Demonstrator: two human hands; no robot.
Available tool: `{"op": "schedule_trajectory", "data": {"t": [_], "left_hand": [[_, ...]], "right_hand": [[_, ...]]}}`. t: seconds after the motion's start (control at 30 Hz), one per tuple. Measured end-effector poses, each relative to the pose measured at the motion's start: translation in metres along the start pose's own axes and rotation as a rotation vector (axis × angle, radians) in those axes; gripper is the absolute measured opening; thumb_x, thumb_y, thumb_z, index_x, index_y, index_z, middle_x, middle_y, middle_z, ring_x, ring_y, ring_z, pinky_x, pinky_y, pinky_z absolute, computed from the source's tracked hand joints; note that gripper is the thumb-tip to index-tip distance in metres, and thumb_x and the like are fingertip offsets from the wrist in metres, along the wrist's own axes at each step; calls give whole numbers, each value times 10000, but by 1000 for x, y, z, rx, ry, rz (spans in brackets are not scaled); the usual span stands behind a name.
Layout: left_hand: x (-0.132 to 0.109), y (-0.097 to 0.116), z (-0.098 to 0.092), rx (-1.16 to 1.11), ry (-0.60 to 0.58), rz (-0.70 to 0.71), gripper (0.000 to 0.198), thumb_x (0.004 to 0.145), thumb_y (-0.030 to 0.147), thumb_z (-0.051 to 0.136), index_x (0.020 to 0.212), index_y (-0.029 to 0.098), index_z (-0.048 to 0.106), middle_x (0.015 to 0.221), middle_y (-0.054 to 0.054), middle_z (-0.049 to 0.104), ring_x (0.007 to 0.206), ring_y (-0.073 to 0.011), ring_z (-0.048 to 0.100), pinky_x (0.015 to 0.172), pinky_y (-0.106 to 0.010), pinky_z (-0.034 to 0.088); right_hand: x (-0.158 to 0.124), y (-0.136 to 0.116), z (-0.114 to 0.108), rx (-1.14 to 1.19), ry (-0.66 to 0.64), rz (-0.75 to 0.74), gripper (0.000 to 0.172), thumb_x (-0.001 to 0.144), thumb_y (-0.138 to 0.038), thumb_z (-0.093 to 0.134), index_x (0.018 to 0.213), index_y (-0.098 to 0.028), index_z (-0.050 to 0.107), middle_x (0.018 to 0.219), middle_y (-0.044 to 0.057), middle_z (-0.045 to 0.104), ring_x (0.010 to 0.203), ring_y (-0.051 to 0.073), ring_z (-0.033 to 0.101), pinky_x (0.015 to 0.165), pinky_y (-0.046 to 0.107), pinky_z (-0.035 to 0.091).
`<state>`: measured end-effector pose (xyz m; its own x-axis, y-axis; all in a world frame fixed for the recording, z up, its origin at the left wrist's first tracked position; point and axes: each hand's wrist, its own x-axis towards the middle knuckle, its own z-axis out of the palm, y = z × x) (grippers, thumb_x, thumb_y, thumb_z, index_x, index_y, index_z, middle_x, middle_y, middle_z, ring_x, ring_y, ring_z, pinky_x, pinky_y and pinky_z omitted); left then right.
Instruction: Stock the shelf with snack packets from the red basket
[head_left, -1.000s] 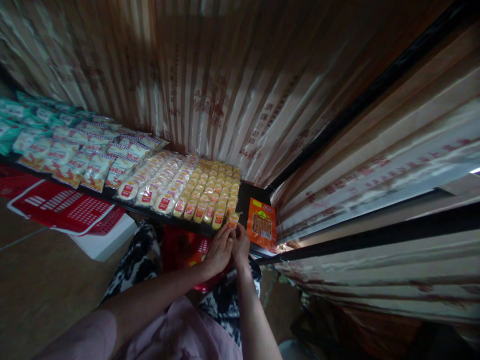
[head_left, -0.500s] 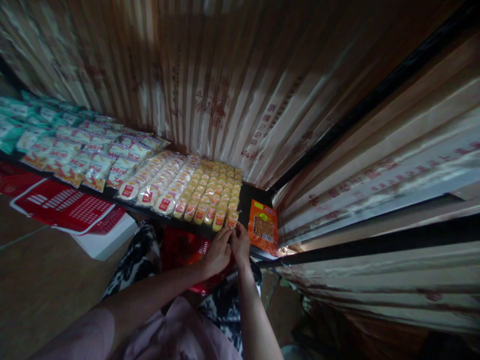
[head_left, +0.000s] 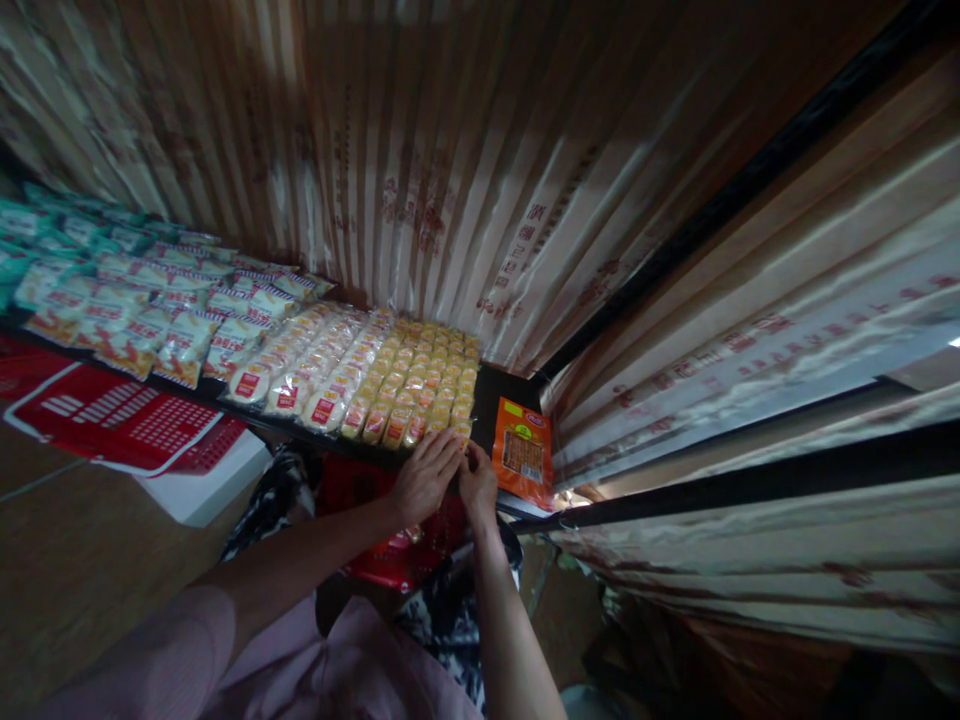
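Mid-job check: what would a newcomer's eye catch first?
Probably the bright orange flat packet at the right end of the black shelf. Left of it, small yellow wrapped snacks sit in tight rows, with the left hand over their near right corner. Below the shelf's left part, a perforated red plastic basket stands out.

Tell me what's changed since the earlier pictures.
The left hand has moved forward, from fingertips drawn together at the front right corner to fingers stretched out over the front yellow packets. The right hand stays at that corner; whether it has let go is unclear. The orange bag and white packets stayed put.
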<state>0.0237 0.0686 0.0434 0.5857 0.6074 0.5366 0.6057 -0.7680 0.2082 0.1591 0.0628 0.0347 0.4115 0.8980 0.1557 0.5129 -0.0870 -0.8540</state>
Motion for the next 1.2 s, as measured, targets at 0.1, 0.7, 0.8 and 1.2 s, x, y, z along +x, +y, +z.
{"op": "schedule_trajectory", "data": {"t": [0.1, 0.7, 0.8, 1.2], "left_hand": [[1, -7, 5, 27, -34, 19, 437, 922, 170, 371, 1342, 94, 467, 1478, -108, 399, 1444, -224, 168, 1168, -453, 214], [-6, -20, 20, 100, -25, 84, 505, 899, 180, 383, 1397, 100, 412, 1492, -103, 378, 1433, -224, 197, 1176, -443, 176], [-6, -20, 21, 112, -36, 66, 496, 915, 214, 392, 1401, 120, 412, 1498, -91, 370, 1432, -225, 204, 1177, -441, 172], [-6, -20, 23, 75, -27, 65, 518, 899, 190, 390, 1409, 100, 400, 1486, -114, 385, 1428, -235, 220, 1176, -458, 186]], "right_hand": [[0, -2, 0, -5, -1, 19, 398, 777, -362, 482, 1068, -159, 661, 974, 107, 686, 853, 218, 621, 815, 351, 473], [3, -1, -7, 63, -47, -32, 359, 769, -384, 544, 1014, -166, 690, 962, 114, 701, 855, 235, 649, 807, 379, 505], [1, -1, -8, 60, 2, -30, 384, 799, -425, 523, 1032, -164, 681, 998, 124, 698, 901, 244, 643, 851, 404, 495], [29, -14, 11, 276, 6, 35, 663, 912, -606, 272, 1370, -170, 468, 1392, 110, 499, 1348, 207, 382, 1131, 401, 289]]}}
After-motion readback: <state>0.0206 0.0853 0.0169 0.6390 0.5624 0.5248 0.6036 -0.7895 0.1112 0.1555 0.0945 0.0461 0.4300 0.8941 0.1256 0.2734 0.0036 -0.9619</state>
